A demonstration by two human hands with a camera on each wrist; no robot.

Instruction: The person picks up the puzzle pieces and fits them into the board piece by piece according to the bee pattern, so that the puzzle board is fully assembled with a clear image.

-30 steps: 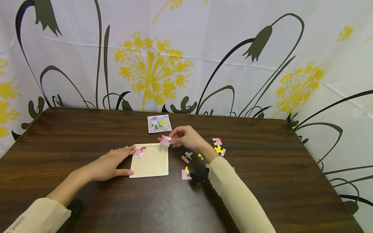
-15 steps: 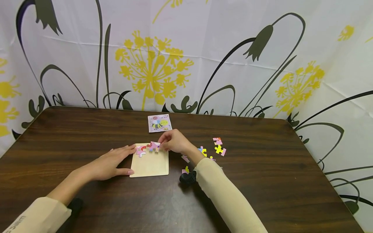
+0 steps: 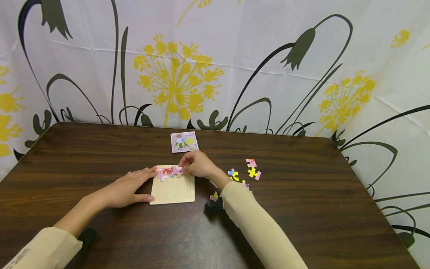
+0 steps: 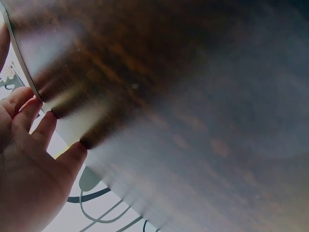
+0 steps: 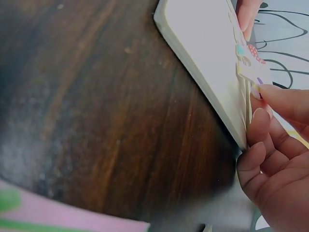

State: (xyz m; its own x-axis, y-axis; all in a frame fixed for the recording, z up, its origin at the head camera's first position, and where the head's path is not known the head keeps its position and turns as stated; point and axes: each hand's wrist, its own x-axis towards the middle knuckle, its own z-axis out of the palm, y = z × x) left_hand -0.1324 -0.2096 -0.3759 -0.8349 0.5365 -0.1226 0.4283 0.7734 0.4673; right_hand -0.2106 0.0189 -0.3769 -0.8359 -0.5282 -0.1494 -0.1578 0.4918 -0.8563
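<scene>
A pale wooden puzzle tray (image 3: 172,192) lies on the dark table. My left hand (image 3: 125,189) rests along its left side, fingers extended, fingertips and thumb at the rim. In the tray's upper left corner sits a pink puzzle piece (image 3: 162,174) with a red patch. My right hand (image 3: 199,164) pinches a second pink puzzle piece (image 3: 175,171) by its right side, right up against the first one. In the right wrist view, the thumb lies over this piece (image 5: 256,72) and the other fingers curl by the tray's rim (image 5: 193,79).
Behind the tray lies a square picture card (image 3: 184,142) with a bee on it. Several loose puzzle pieces (image 3: 254,173) are scattered right of the tray, some partly hidden by my right forearm. A patterned cloth (image 3: 248,82) hangs along the table's back edge.
My right hand has moved left and slightly down with its pink puzzle piece, from the tray's top right corner to beside the first piece. My left hand has stayed in place.
</scene>
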